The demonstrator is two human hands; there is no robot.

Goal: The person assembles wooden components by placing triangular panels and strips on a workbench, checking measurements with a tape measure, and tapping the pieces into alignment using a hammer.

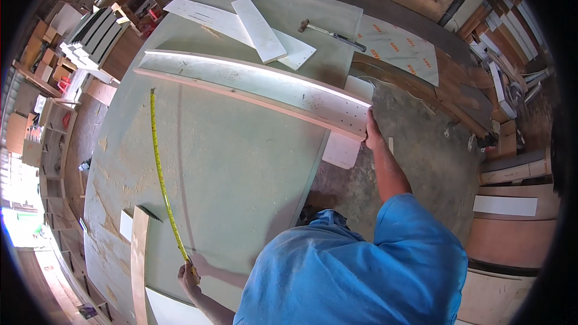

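While the left hand (189, 274) is closed around the near end of the tape (158, 155), whose yellow blade crosses the table (241, 162) to just short of the trough (253, 85), the right hand (374, 134) touches the trough's right end, past the table's edge; how far its fingers close cannot be told. Beyond lies a hammer (334, 35).

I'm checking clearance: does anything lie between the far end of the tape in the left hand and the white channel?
Nothing visible: only a strip of tabletop separates the yellow tape in the left hand from the white channel, whose right end the right hand touches.
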